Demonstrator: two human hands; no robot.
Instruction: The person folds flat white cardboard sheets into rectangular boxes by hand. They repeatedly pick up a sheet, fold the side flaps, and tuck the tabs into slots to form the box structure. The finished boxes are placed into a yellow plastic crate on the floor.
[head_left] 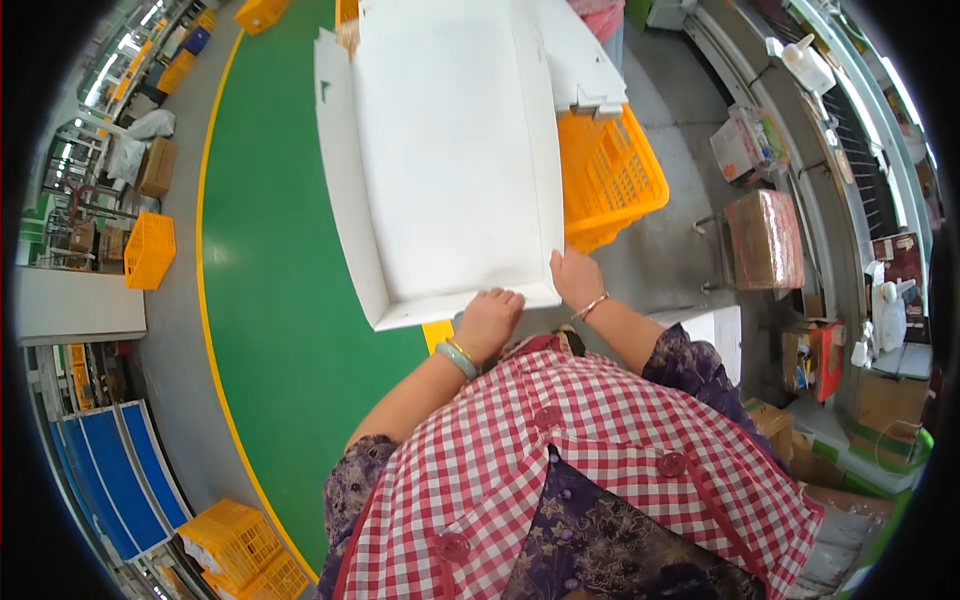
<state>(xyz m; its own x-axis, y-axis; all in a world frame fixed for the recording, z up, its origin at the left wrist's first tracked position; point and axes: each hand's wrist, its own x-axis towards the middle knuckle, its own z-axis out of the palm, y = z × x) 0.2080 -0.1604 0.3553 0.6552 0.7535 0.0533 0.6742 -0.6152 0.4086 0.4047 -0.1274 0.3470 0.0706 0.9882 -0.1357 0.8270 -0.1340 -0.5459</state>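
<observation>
A large white cardboard box blank (pixel 450 150), its near end and side walls folded up into a shallow tray, stretches away in front of me. My left hand (pixel 490 322) has its fingers curled over the near wall. At the near right corner, my right hand (pixel 577 280) grips the wall, its thumb along the side. Beyond the tray's right side, another white cardboard sheet (pixel 580 60) with notched edges lies over a yellow plastic crate (pixel 612 170). What bears the tray from below is hidden.
Left of me runs a green floor lane (pixel 265 250) edged in yellow. More yellow crates (pixel 232 540) are stacked at the lower left, and one crate (pixel 150 250) stands at the far left. A taped carton (pixel 765 240) sits on the right, beside a long bench with machines.
</observation>
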